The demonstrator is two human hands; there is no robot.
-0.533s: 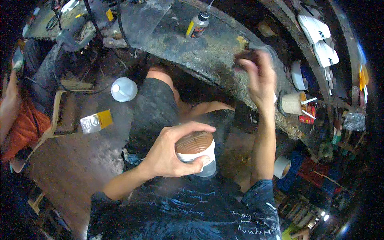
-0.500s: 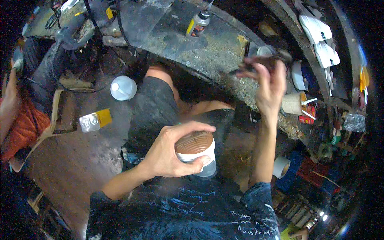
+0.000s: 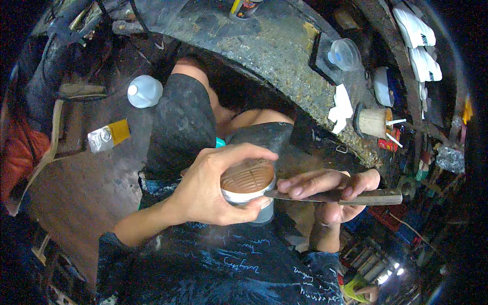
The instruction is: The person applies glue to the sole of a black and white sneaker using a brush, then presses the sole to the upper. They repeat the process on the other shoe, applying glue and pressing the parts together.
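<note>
My left hand (image 3: 206, 185) is wrapped round a shoe (image 3: 247, 177), fingers over its far edge and thumb on the near side. The shoe's brown ridged sole faces up, with a white sidewall around it and a grey part below. In my right hand (image 3: 325, 184) is a knife (image 3: 384, 197) with a wooden handle. My fingers lie along its flat blade, whose tip points left and meets the white sidewall near my left thumb. Whether the blade cuts into the sidewall, I cannot tell.
A worn workbench (image 3: 284, 66) curves across the far side. On it are a white cloth or paper (image 3: 341, 109), a clear plastic tub (image 3: 345, 54) and a beige pot (image 3: 373, 122) with white sticks. White shoes (image 3: 414, 28) stand far right. A plastic jug (image 3: 146, 92) sits at left.
My right hand has come down from above the bench to the shoe, now with the knife plainly in it. My left hand still grips the shoe. The view has shifted slightly.
</note>
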